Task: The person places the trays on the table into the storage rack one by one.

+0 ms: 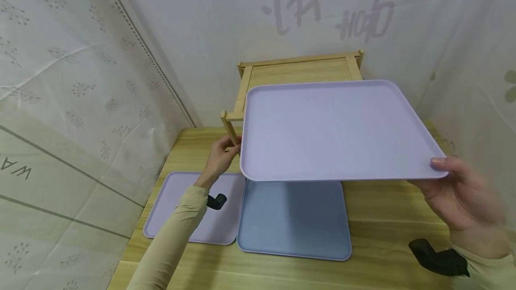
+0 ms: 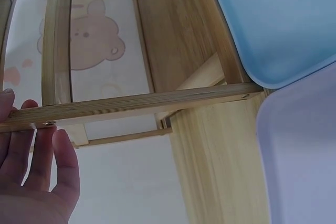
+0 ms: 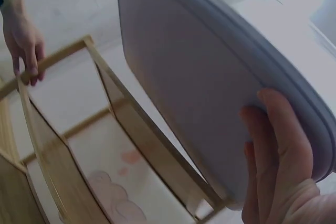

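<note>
My right hand (image 1: 467, 196) grips a lilac tray (image 1: 338, 133) by its near right corner, thumb on the upper face. In the right wrist view the fingers (image 3: 286, 140) lie against the tray's underside. The tray is raised in front of a wooden shelf rack (image 1: 298, 70) and hides much of it. My left hand (image 1: 219, 160) holds the rack's front left post, seen closer in the left wrist view, where the fingers (image 2: 65, 166) curl about the wooden post (image 2: 131, 106).
A second lilac tray (image 1: 173, 200) lies on the wooden table (image 1: 375, 236) at the left, under my left forearm. Beside it lies a blue tray (image 1: 294, 223), partly shaded by the raised one. Printed curtains (image 1: 80, 79) hang behind and at both sides.
</note>
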A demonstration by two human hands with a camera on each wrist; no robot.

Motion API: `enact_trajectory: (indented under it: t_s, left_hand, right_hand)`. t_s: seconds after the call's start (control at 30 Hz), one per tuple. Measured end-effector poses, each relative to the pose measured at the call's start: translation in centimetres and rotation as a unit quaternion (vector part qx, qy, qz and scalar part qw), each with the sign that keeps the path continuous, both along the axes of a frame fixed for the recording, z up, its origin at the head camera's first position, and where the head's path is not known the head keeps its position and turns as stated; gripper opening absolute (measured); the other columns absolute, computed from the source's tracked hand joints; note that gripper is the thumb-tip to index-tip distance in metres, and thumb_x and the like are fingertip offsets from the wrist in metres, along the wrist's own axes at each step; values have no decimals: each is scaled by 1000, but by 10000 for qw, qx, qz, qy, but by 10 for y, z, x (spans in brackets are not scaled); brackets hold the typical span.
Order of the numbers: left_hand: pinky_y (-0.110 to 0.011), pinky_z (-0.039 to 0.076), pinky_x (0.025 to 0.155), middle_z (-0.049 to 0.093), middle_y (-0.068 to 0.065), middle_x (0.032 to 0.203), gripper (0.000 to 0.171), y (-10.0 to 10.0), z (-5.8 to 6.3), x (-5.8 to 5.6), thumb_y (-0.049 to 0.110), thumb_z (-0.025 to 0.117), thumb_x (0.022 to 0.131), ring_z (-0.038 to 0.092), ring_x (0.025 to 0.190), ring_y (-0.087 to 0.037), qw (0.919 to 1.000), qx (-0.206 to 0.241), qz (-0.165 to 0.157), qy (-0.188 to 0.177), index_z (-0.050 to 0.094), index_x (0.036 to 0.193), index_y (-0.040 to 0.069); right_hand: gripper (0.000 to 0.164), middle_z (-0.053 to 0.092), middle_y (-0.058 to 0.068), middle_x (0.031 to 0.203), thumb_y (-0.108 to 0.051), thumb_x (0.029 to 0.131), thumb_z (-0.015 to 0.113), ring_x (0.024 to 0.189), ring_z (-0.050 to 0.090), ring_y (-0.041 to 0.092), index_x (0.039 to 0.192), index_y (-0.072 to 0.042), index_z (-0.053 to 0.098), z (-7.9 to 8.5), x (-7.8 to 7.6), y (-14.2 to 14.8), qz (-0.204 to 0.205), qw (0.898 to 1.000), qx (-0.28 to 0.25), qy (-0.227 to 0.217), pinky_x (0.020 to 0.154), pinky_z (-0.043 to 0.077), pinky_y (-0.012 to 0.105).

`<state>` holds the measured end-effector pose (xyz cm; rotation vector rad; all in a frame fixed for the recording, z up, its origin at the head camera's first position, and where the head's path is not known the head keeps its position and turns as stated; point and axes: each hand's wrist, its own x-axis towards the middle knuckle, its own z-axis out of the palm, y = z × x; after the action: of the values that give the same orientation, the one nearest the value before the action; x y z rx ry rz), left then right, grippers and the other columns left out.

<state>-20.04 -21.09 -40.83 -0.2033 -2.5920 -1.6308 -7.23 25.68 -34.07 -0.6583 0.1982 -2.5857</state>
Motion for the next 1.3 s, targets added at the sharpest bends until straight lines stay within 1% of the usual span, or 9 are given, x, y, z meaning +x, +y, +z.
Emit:
enact_trajectory:
  t_s: [0.13, 0.27, 0.37, 0.47, 0.6, 0.7, 0.87, 1.07, 1.3]
  left_hand:
    - [-22, 51, 81, 65, -28, 107, 23, 5, 14, 8, -2, 61, 89, 61, 102, -26, 9999, 166, -15, -25, 63, 111, -10]
    - [-16, 50, 75, 65, -31, 108, 27, 10, 28, 19, -4, 59, 88, 60, 92, -12, 9999, 106, -58, 95, 61, 112, -13]
    - [-19, 48, 74, 65, -31, 105, 30, 11, 31, 22, -3, 59, 87, 57, 81, -4, 9996, -56, -13, 261, 61, 115, -13]
    - [-25, 48, 73, 66, -30, 101, 32, 5, 18, 15, -2, 60, 85, 57, 76, -7, 9990, -151, 75, 410, 61, 116, -11]
    - [-36, 50, 83, 67, -27, 108, 35, -2, 1, 5, -1, 62, 86, 64, 90, -25, 9990, -117, 171, 387, 61, 121, -5]
    - [-43, 50, 89, 67, -25, 112, 36, -2, 0, 5, 2, 61, 88, 63, 101, -34, 9992, -167, 222, 297, 61, 123, -3]
    - [-42, 49, 88, 67, -22, 115, 33, 0, 1, 5, 9, 61, 92, 62, 105, -30, 9985, -408, 318, 171, 62, 122, -2]
    - [-42, 47, 94, 67, -21, 118, 29, 1, 1, 4, 9, 63, 92, 58, 118, -29, 9995, -207, 223, 6, 64, 118, -3]
    - [-34, 44, 87, 69, -19, 107, 21, 1, 1, 4, 9, 65, 91, 59, 111, -27, 9999, -82, 69, -56, 67, 110, 0]
  right_hand:
    - [60, 28, 18, 157, -1, 97, -5, 139, 36, 38, 154, -6, 14, 0, -8, -14, -172, 9994, 298, 68, 110, 35, 51]
    - [59, 31, 18, 156, 3, 98, 0, 137, 40, 38, 154, -5, 13, 1, -16, -26, -361, 9976, 568, 187, 106, 40, 50]
    - [58, 34, 18, 154, 6, 98, 3, 133, 44, 37, 154, -3, 16, 3, -20, -33, -548, 9952, 777, 241, 103, 43, 50]
    - [58, 38, 19, 151, 7, 98, 5, 131, 48, 36, 153, -1, 20, 5, -23, -39, -702, 9928, 946, 239, 101, 45, 49]
    - [56, 41, 19, 149, 7, 98, 8, 129, 50, 35, 152, -1, 22, 7, -28, -46, -862, 9897, 1119, 228, 99, 46, 48]
    - [56, 44, 18, 147, 8, 99, 10, 128, 52, 34, 152, -2, 24, 6, -31, -50, -967, 9875, 1230, 181, 98, 47, 47]
    - [55, 47, 18, 145, 9, 99, 13, 125, 54, 33, 151, -1, 25, 4, -38, -53, -1150, 9834, 1404, 85, 97, 49, 45]
    - [52, 46, 16, 146, 8, 100, 17, 124, 56, 31, 151, -1, 26, 3, -49, -56, -1498, 9719, 1809, 137, 95, 50, 43]
    - [46, 49, 18, 143, 6, 102, 21, 121, 58, 31, 147, 5, 30, 4, -59, -61, -1674, 9701, 1746, 192, 93, 51, 44]
